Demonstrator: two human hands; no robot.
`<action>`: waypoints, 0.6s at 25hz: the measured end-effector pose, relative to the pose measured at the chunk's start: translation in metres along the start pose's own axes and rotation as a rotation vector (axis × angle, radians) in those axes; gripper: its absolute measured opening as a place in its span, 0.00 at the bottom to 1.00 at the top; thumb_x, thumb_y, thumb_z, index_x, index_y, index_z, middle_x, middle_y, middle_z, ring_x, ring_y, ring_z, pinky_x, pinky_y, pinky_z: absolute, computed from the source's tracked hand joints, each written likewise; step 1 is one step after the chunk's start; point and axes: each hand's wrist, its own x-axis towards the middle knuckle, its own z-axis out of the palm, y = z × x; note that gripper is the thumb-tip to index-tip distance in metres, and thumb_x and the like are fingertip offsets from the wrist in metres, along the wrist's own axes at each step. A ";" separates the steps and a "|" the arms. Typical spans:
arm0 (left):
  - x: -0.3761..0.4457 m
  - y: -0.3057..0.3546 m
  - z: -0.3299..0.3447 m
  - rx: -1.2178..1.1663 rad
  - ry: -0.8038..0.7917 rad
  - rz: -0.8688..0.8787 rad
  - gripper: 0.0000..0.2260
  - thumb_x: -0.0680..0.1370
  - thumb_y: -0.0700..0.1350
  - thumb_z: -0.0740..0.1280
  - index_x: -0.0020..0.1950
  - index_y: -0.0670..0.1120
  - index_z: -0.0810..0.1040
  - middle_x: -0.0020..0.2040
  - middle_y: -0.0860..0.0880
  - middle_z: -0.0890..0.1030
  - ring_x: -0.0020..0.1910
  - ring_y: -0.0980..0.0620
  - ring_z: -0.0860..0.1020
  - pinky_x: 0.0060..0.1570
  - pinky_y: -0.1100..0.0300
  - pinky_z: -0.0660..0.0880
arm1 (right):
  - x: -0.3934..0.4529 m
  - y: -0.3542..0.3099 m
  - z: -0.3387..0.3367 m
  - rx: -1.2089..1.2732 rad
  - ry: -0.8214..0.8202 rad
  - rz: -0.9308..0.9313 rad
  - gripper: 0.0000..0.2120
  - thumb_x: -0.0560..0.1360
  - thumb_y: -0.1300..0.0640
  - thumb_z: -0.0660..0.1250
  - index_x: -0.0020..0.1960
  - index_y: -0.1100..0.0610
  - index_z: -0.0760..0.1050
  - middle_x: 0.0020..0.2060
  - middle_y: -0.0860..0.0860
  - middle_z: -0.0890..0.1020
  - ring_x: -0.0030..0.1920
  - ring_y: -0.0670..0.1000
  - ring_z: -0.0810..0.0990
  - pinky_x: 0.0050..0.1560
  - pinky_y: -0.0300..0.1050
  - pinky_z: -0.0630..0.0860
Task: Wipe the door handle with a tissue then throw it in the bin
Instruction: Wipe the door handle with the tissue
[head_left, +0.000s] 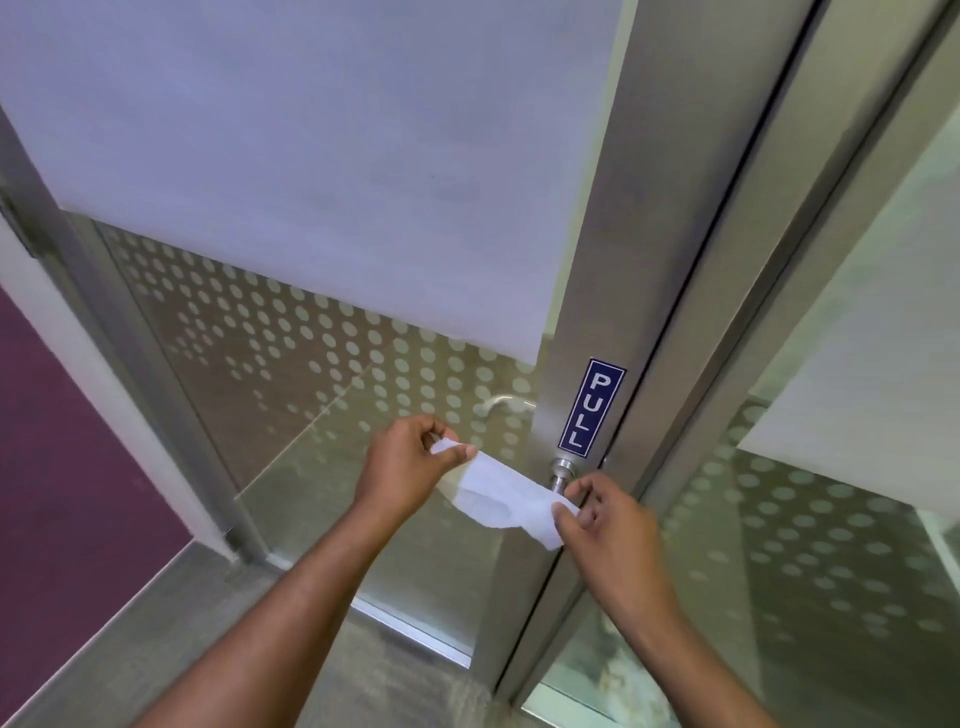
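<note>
A white tissue (501, 493) is stretched between both hands, right in front of the metal door handle (561, 475). My left hand (410, 462) pinches its upper left end. Its lower right end is pinched by my right hand (602, 519). Only the handle's round base and neck show above the tissue; the lever is hidden behind it. The handle sits on the aluminium door frame (618, 260), just below a blue PULL sticker (592, 408). No bin is in view.
The glass door (311, 338) has a frosted white panel above and a dotted film below. A second handle (501, 402) shows through the glass. A purple wall (62, 441) stands at the left, grey carpet (182, 623) below, another glazed panel (831, 519) to the right.
</note>
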 end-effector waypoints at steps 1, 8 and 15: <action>0.005 -0.004 0.001 -0.021 -0.015 -0.011 0.11 0.72 0.53 0.83 0.46 0.51 0.86 0.34 0.52 0.79 0.33 0.55 0.75 0.29 0.66 0.65 | -0.001 -0.004 0.001 -0.070 0.003 0.012 0.07 0.70 0.53 0.72 0.45 0.45 0.76 0.27 0.45 0.78 0.30 0.47 0.79 0.32 0.44 0.74; 0.020 -0.021 0.001 -0.118 -0.128 -0.023 0.12 0.74 0.54 0.82 0.53 0.54 0.84 0.37 0.52 0.79 0.37 0.52 0.78 0.39 0.57 0.72 | -0.017 -0.043 0.027 -0.268 0.103 -0.342 0.11 0.74 0.64 0.69 0.53 0.54 0.81 0.50 0.49 0.78 0.49 0.50 0.78 0.50 0.46 0.76; 0.037 -0.006 -0.013 0.218 0.392 0.580 0.11 0.81 0.56 0.73 0.56 0.49 0.83 0.60 0.48 0.75 0.64 0.45 0.73 0.62 0.48 0.76 | 0.019 -0.075 0.086 -0.515 -0.068 -0.393 0.11 0.83 0.53 0.61 0.57 0.53 0.81 0.48 0.51 0.85 0.51 0.55 0.81 0.54 0.51 0.72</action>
